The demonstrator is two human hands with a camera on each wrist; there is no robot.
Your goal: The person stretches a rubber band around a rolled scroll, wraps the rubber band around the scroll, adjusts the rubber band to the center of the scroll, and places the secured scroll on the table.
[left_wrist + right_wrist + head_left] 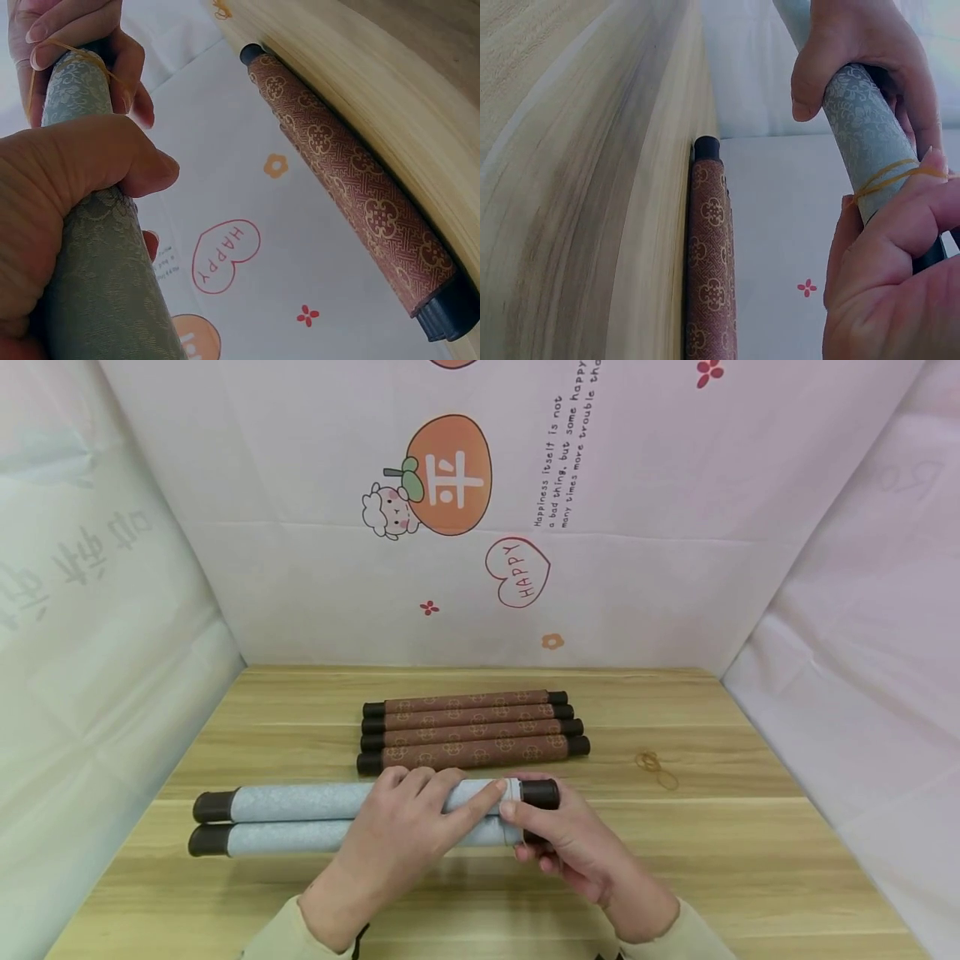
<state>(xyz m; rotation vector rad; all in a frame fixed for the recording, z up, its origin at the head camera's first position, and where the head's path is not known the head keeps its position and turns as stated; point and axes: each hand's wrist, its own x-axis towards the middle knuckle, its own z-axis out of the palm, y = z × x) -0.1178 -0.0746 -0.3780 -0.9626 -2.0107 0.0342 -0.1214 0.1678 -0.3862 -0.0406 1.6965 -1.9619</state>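
Note:
Two light-blue patterned scrolls [300, 802] with black end caps lie side by side, lifted above the wooden table. My left hand [408, 818] grips them right of their middle, thumb along the near side in the left wrist view. At their right end, my right hand [581, 839] curls its fingers about the black caps and pinches a thin yellow rubber band [889, 174]. Part of that band lies round the blue cloth near the caps; another part is pulled out by the right fingers. The palm side of the left hand is hidden in the head view.
Several brown scrolls [480, 727] with gold flower patterns and black caps lie in a row on the table [675, 877] beyond the hands. Loose rubber bands [655, 768] lie to their right. White printed cloth [315, 593] stands behind and at both sides.

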